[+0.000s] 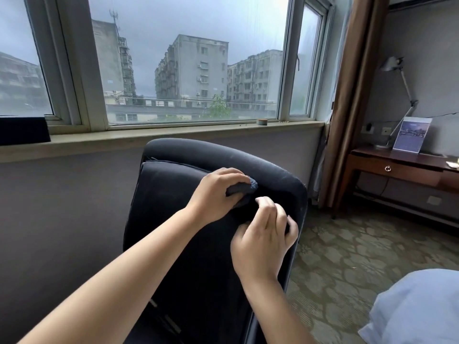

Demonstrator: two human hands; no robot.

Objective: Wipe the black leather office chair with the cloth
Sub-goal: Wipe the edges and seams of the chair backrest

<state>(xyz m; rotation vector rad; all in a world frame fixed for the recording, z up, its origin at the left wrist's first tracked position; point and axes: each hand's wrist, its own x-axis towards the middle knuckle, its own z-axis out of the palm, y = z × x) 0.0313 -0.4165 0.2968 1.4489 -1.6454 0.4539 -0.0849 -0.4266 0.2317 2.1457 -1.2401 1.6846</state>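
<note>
Gripping the cloth in our left hand, right hand fingers curl against the chair; what they pinch, we cannot tell.

left hand: fingers curled, gripping | right hand: fingers curled, pinching

1. Soft grey daylight enters through the window; the room is rather dim.
2. Shadows are weak, without glare.
3. Wide-angle lens bends the edges; focus is slightly soft.
</note>
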